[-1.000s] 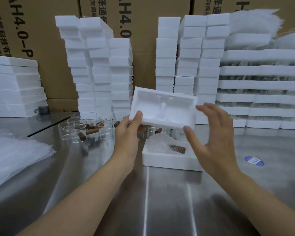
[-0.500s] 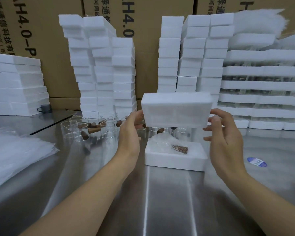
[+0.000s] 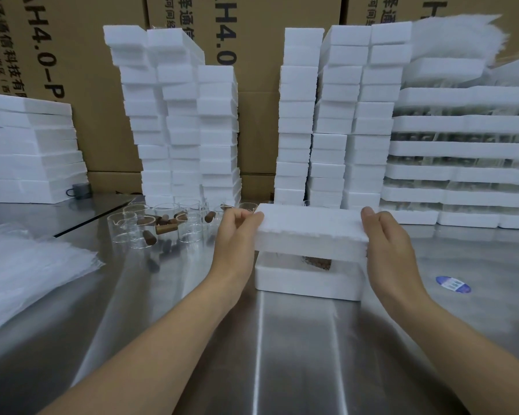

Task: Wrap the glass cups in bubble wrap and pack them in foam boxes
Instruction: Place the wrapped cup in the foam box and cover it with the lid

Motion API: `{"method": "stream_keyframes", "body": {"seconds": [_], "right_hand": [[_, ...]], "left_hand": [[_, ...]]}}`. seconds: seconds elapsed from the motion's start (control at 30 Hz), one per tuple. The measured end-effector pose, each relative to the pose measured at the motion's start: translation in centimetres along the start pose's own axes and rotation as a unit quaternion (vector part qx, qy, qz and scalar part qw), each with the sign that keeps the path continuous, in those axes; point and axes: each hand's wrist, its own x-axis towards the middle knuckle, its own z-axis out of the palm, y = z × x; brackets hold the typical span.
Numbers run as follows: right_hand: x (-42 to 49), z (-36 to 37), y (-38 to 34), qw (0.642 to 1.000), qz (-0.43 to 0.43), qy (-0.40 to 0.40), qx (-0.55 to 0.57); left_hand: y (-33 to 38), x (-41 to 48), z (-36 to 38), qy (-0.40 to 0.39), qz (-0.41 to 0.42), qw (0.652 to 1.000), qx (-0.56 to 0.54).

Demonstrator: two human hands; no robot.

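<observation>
While left hand (image 3: 237,238) and right hand (image 3: 393,250) each grip an end of the foam lid (image 3: 310,232), hovering just over the foam box (image 3: 307,281) on the table (image 3: 297,339), it looks feather-light yet crumbly (gentle end-holds suit it, no squeezing).

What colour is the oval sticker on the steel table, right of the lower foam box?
The sticker is blue with a whitish middle; the head view shows it.

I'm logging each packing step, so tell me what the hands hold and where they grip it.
The foam lid, held by its two short ends: left hand on the left end, right hand on the right, above the foam base.
</observation>
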Motion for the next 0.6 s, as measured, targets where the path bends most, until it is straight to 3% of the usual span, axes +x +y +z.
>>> {"method": "stream_keyframes", "body": {"seconds": [0.6], "right_hand": [[1.5,-0.4,2.0,0.994,0.108,0.0,-0.006]], "left_hand": [[-0.8,0.1,0.0,-0.036,-0.042,0.996,0.073]]}}
